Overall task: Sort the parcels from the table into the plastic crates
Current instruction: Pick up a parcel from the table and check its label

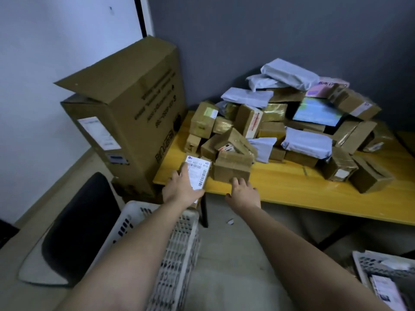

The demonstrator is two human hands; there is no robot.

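The left hand [181,190] is gripping a labelled parcel [197,172] (white label up) at the table [280,187] edge, above a crate [173,250]. The right hand [243,191], fingers spread, is touching a brown box [232,167] just beside it.

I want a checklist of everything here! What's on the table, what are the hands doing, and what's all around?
Surface: yellow table, front edge bare.
Job's things: heap of parcels; labelled parcel at the table's corner; brown box beside it; white crate below, second crate at right holding parcels.
Clutter: paper scrap on the floor.
Grippers: left hand holds the labelled parcel; right hand open, fingertips at the brown box.
Cables: nothing seen.
Surroundings: big cardboard carton, black chair, grey wall.
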